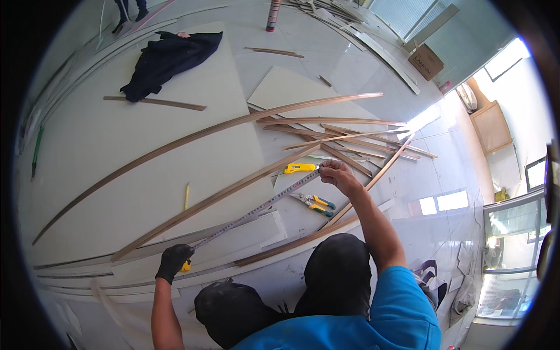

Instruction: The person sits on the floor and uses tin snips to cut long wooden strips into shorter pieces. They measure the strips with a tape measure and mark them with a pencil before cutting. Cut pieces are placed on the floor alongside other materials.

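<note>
In a dark glove, my left hand (174, 261) is closed round the yellow case of a tape measure (185, 266) at the lower left. Its metal blade (251, 214) stretches up and right to my bare right hand (339, 177), whose fingers pinch the far end. Beside those fingers lies a yellow utility knife (299, 168). Tin snips (315, 202) with green and yellow handles rest just below the blade. A long brown trim strip (216, 202) runs roughly alongside the tape, and a longer one (175, 144) curves past beyond it.
Several brown strips (350, 123) lie crossed beyond my right hand. A large pale board (116, 157) bears a yellow pencil (186, 196) and a dark garment (169, 64). Farther off are a canister (272, 16), a cardboard box (426, 62) and another person's legs (123, 17).
</note>
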The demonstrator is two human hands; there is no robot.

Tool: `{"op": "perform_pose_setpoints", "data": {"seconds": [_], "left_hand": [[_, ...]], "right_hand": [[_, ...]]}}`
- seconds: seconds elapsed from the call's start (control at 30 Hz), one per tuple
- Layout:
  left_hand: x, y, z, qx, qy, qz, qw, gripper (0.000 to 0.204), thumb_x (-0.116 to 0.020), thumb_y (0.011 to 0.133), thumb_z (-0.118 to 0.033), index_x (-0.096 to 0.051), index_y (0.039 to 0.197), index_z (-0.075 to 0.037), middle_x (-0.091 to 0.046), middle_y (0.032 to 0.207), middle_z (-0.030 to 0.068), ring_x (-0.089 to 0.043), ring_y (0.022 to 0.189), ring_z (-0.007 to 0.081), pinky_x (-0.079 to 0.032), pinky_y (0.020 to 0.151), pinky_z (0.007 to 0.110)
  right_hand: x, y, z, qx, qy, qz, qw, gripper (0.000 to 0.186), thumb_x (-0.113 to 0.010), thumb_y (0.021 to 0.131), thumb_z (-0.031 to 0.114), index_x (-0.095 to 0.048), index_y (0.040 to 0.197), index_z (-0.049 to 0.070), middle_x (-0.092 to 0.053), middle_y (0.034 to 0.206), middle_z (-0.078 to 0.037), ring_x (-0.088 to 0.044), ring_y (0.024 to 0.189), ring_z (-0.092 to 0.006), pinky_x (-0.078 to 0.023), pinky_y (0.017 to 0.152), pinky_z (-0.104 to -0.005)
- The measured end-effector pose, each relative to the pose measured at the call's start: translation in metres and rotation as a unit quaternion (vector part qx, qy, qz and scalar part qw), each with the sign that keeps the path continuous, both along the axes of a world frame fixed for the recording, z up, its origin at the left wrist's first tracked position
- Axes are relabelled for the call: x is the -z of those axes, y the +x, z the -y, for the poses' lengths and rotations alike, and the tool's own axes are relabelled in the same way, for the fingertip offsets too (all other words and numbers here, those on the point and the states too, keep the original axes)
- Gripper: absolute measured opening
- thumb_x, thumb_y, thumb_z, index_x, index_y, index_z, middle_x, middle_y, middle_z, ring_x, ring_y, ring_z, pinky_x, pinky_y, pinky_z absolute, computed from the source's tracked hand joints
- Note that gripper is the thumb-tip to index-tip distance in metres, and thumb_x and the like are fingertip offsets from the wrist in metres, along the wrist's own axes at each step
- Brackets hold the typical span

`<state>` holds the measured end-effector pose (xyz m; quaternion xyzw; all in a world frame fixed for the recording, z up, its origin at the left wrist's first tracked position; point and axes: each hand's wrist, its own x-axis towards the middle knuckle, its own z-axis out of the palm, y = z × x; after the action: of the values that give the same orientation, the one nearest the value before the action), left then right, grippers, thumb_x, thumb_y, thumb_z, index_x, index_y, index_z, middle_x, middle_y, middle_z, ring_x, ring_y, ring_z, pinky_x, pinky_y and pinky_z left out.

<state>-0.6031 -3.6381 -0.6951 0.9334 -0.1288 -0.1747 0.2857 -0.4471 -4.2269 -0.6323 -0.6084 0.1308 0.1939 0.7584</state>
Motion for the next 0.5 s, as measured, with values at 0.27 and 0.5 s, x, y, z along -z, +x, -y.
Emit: {"op": "perform_pose_setpoints", "data": {"seconds": [0.27, 0.5], "left_hand": [[-0.004, 0.064, 0.051, 0.092, 0.120, 0.170, 0.974, 0.006, -0.063, 0.087, -0.019, -0.063, 0.090, -0.015, -0.066, 0.090, 0.0040, -0.066, 0.086, 0.0252, -0.053, 0.071, 0.039], [-0.001, 0.071, 0.043, 0.096, 0.160, 0.170, 0.968, 0.006, -0.064, 0.085, -0.020, -0.065, 0.087, -0.015, -0.066, 0.088, 0.0051, -0.066, 0.084, 0.0267, -0.053, 0.070, 0.039]], "right_hand": [[0.101, 0.066, 0.018, 0.276, 0.024, 0.021, 0.961, 0.025, -0.068, 0.088, 0.005, -0.060, 0.110, -0.004, -0.065, 0.094, -0.011, -0.064, 0.078, -0.0174, -0.056, 0.071, -0.0263], [0.113, 0.079, 0.012, 0.219, 0.000, 0.064, 0.974, 0.028, -0.067, 0.090, 0.010, -0.061, 0.117, 0.001, -0.067, 0.101, -0.006, -0.064, 0.089, -0.0149, -0.054, 0.079, -0.0286]]}}
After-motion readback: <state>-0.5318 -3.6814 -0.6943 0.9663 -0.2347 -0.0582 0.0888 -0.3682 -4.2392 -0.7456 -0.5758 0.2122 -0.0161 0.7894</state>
